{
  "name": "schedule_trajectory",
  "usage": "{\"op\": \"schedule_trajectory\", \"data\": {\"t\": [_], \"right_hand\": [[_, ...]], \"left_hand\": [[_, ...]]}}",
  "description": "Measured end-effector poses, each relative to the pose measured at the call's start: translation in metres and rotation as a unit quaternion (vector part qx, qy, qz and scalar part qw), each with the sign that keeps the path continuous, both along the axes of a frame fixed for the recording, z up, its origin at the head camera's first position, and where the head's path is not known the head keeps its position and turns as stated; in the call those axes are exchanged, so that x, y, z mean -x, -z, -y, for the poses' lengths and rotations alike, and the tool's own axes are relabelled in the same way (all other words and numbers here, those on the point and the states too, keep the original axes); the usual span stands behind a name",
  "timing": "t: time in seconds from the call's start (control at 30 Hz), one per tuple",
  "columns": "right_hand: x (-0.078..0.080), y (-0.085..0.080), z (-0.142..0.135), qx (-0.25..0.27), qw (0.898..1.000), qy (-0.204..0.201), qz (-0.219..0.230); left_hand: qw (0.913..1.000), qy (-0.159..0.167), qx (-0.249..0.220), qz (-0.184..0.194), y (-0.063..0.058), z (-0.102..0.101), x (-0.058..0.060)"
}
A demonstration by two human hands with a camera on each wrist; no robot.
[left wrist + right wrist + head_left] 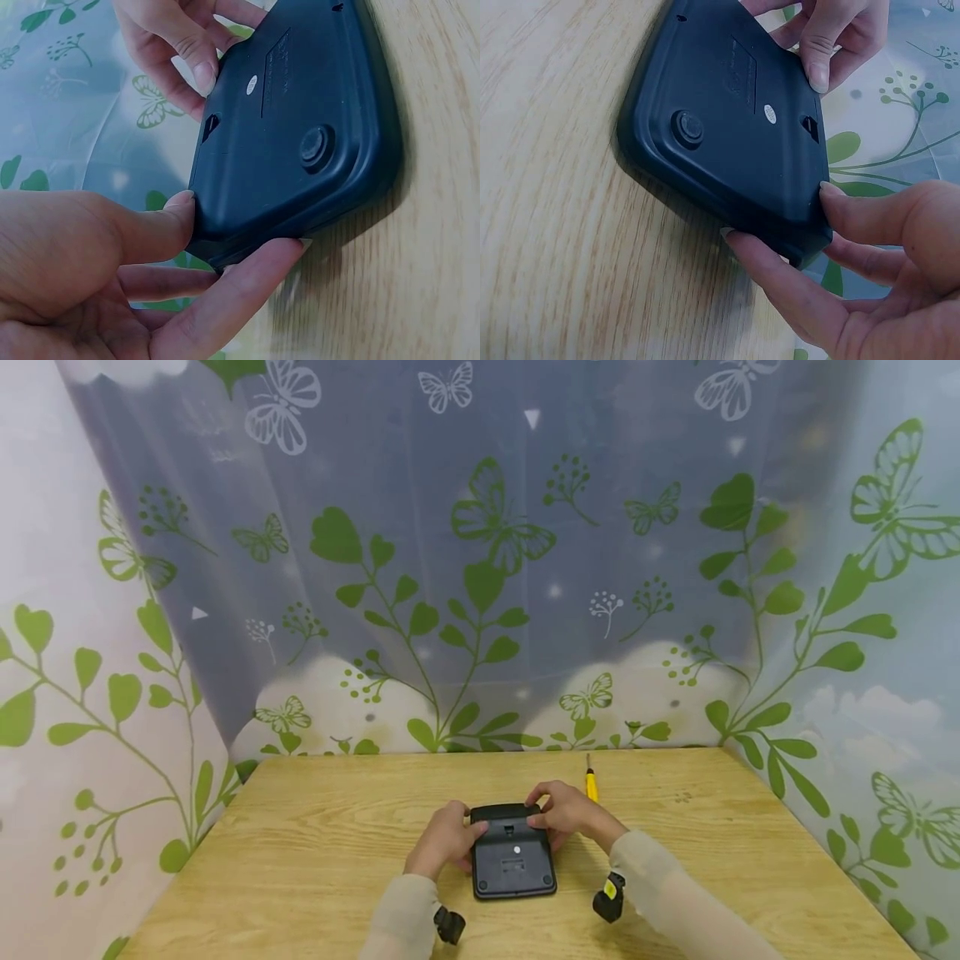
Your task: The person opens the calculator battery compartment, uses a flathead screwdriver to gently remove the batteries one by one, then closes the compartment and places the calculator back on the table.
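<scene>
A black desk calculator (525, 843) lies face down at the front middle of the table, its back toward me. The back carries round rubber feet (317, 148), a small white oval sticker (770, 114) and a little latch slot near the far end. My left hand (442, 839) grips its far left corner, thumb on the back and fingers along the side. At the far right corner my right hand (567, 810) pinches it the same way. Both wrist views show the calculator tilted, its far end raised by the fingers. Its key side is hidden underneath.
A yellow-handled screwdriver (592, 785) lies at the back right of the wooden table (322, 827), its shaft pointing away. Curtains (420, 610) printed with leaves and butterflies hang behind the table and on both sides.
</scene>
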State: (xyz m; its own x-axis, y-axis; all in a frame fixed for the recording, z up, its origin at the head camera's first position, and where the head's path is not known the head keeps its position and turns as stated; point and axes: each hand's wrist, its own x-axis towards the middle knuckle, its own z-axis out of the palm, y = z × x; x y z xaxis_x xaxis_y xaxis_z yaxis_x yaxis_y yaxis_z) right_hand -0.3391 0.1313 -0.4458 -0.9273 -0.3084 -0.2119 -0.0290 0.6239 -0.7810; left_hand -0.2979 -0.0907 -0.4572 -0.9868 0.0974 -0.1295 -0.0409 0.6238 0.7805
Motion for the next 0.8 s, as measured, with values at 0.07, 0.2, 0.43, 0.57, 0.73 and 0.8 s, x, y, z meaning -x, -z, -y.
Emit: {"op": "schedule_trajectory", "data": {"t": [0.07,0.2,0.43,0.57,0.73,0.8], "right_hand": [[0.0001,0.0001,-0.0001,0.0,1.0,-0.001,0.0],[0.0003,0.0009,-0.0001,0.0,1.0,0.0,-0.002],[0.0005,0.0032,-0.0004,0.0,1.0,0.003,-0.004],[0.0,0.0041,-0.0008,0.0,1.0,0.003,-0.002],[-0.0008,0.0049,-0.0018,0.003,1.0,0.0,-0.002],[-0.0012,0.0052,-0.0022,0.004,1.0,-0.001,-0.001]], "left_hand": [[1.0,-0.001,-0.003,0.0,0.0003,-0.0001,0.0],[1.0,-0.004,-0.009,0.0,0.0008,-0.0005,-0.0004],[0.9998,-0.004,-0.018,-0.002,0.003,0.0003,0.0001],[0.9998,-0.001,-0.017,-0.011,0.0048,0.0008,0.0003],[0.9998,0.0,-0.013,-0.016,0.0058,0.0009,-0.0002],[0.9998,-0.001,-0.013,-0.016,0.0062,0.0007,-0.0007]]}}
